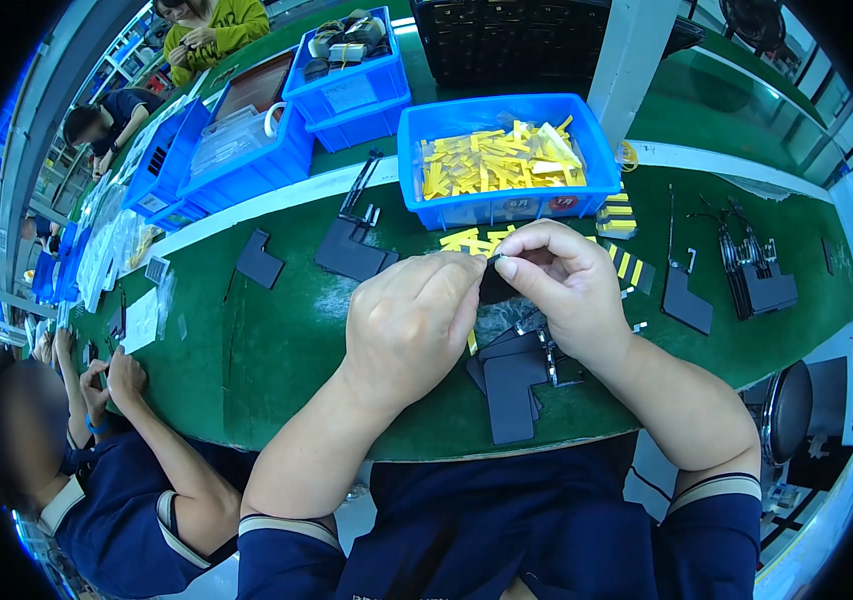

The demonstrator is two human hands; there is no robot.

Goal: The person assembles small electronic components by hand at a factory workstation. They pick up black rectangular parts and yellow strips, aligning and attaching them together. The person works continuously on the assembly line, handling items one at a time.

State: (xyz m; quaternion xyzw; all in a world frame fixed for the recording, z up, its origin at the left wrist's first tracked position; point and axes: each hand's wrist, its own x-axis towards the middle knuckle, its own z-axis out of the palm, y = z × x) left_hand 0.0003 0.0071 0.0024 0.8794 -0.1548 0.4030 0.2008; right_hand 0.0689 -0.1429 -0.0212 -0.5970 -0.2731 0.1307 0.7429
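L hand (411, 315) and R hand (571, 290) meet above the middle of the green tabletop (286, 350). R grip: thumb & index pinched tight on a small dark piece (495, 260), mostly hidden by fingers. L grip: fingers curled in at the same pc, thumb out of sight, can't tell if it has hold. Just near of R hand, a stack of flat black L-shaped plates w/ metal fittings (512, 400) lies on the tabletop. Far side, behind hands: blue rectangular plastic bin (446, 212) full of thin yellow strips (506, 165). More flat black L-shaped plates lie L (356, 258) & R (686, 303). Far L, other blue plastic bins (246, 160); near L, a co-worker in a navy shirt (126, 520), seated at the same tabletop.
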